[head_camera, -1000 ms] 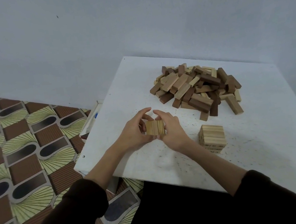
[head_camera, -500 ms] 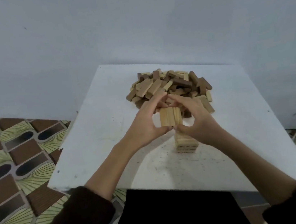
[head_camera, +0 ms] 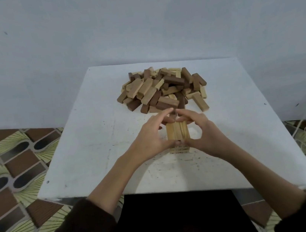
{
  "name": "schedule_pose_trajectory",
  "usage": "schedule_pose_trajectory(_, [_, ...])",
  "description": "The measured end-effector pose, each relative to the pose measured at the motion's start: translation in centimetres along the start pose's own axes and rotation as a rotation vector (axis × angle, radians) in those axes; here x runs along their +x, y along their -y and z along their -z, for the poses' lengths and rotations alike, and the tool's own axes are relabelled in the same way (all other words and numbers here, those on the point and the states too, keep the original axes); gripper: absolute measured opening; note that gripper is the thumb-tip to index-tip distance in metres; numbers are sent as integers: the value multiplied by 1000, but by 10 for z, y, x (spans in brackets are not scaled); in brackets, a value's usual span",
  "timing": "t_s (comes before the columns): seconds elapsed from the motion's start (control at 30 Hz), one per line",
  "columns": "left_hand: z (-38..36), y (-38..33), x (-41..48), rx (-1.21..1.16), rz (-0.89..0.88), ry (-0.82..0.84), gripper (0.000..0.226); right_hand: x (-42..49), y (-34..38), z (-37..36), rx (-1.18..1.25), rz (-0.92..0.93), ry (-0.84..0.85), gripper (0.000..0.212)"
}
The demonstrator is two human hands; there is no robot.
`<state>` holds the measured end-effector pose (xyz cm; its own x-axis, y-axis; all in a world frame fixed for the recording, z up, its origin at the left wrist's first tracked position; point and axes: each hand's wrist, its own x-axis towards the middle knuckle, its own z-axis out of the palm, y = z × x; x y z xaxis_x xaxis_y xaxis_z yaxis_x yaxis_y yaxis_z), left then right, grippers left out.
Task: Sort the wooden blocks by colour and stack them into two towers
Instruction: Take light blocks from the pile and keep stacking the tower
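Observation:
A short tower of light wooden blocks [head_camera: 179, 148] stands near the middle of the white table [head_camera: 84, 136]. A layer of three light blocks [head_camera: 178, 135] sits on its top, side by side. My left hand [head_camera: 151, 137] and my right hand [head_camera: 206, 132] pinch that layer from both sides, thumbs at its near end and fingers at its far end. Behind them lies a loose pile of light and dark wooden blocks [head_camera: 162, 89]. The tower's lower part is mostly hidden by my hands.
A single light block [head_camera: 201, 101] lies at the pile's right edge. The patterned floor [head_camera: 6, 164] shows left of the table, and a grey wall rises behind it. White cords [head_camera: 304, 121] hang at the right edge.
Both hands carried the three light blocks to the right and lowered them onto the short tower. The view shifted right and centred on the table.

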<state>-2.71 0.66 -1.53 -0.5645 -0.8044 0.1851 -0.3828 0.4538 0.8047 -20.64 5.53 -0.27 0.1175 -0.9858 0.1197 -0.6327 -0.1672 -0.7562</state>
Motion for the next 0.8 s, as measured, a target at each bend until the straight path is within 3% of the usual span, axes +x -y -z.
schedule_pose_trajectory(0.8, [-3, 3, -4, 8, 69, 58, 92, -5, -13, 5, -90, -33, 44, 82])
